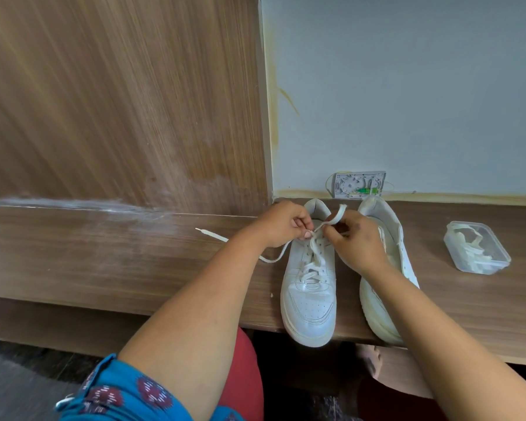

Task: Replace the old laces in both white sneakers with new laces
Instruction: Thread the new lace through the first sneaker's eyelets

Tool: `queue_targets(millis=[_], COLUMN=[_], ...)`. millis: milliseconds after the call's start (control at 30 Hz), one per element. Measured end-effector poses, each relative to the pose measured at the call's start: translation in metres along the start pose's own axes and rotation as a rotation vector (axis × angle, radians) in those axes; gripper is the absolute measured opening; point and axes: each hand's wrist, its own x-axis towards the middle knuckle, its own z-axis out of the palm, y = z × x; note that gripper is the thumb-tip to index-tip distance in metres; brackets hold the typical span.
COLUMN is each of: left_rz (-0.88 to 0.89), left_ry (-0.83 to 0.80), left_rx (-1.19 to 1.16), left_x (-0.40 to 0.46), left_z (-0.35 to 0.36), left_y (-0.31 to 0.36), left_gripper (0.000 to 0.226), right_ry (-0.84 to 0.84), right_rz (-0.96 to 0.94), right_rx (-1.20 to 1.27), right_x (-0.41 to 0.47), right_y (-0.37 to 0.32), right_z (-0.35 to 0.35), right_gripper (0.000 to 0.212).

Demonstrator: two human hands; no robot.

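Two white sneakers stand side by side on a wooden desk, toes toward me. The left sneaker has a white lace crossed through its eyelets. My left hand pinches the lace near the top eyelets. My right hand pinches the other part of the lace, and a loop of it sticks up above my fingers. One loose lace end trails left across the desk. My right forearm partly hides the right sneaker, so its lacing cannot be seen.
A clear plastic box with white laces inside sits on the desk to the right. An open wall socket plate is behind the sneakers. A wooden panel rises at the left. The sneaker toes overhang the desk's front edge.
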Motion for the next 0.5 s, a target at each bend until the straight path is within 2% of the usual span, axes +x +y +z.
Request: queue_targets(millis=[133, 500], left_rz=[0.002, 0.020], left_ry=[-0.002, 0.012], left_rx=[-0.012, -0.071], left_x=[0.000, 0.000], left_z=[0.000, 0.002], left_y=[-0.001, -0.007], left_gripper=[0.011, 0.009], right_ry=[-0.035, -0.181], right_rz=[-0.096, -0.113], right_rx=[-0.052, -0.160], right_x=[0.002, 0.013], right_y=[0.002, 0.007], right_z=[0.002, 0.002], right_gripper=[0.002, 0.001])
